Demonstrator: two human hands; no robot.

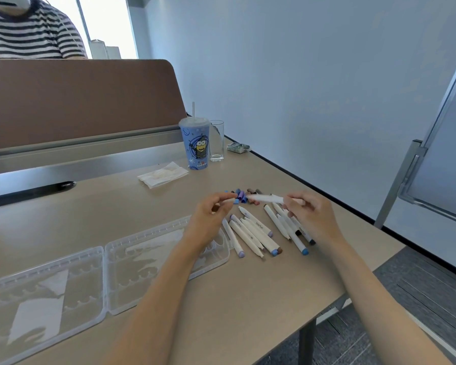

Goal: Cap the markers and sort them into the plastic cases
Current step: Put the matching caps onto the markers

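Note:
My right hand (307, 212) grips a white marker (267, 198) that points left, held above the table. My left hand (213, 210) pinches a small pale cap (231, 200) just left of the marker's tip; cap and tip are apart. Below the hands, several white markers (256, 235) with blue, purple and brown ends lie fanned on the table. Loose caps (244, 197) in purple, blue and brown sit in a cluster behind the hands. A clear plastic case (95, 280) lies open at the left, and my left forearm crosses its right half.
A blue cartoon cup (197, 143) with a straw and a clear glass (217, 140) stand at the back. A crumpled tissue (162, 174) lies left of them. A brown divider (77, 101) bounds the desk; a person in stripes sits behind it. The table edge (353, 288) runs along the right.

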